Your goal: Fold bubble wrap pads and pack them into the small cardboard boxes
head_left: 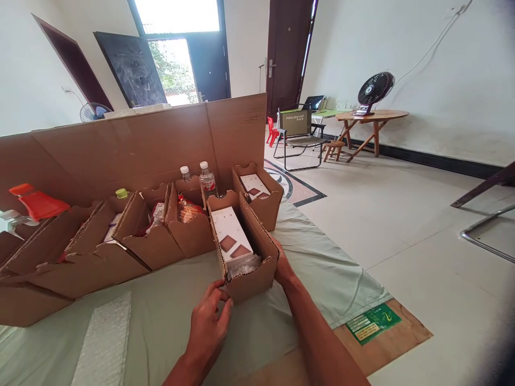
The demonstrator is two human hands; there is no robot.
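Observation:
An open-topped cardboard box [251, 287] stands on the pale green cloth, pulled forward of the row of similar boxes. Inside it lie a white carton with brown squares [231, 233] and some clear bubble wrap [244, 266] at the front. My left hand [211, 316] has its fingers curled against the front left corner of this box. On the opposite side, my right hand [284, 265] grips the right wall, its fingertips partly hidden behind the cardboard.
Cardboard bins [137, 246] hold packaged snacks [188, 209] and a clear bottle [208, 179]. Another box [273, 206] with a white carton stands at the row's right end. A tall cardboard panel [132, 145] rises behind. Bubble wrap [104, 338] lies at front left.

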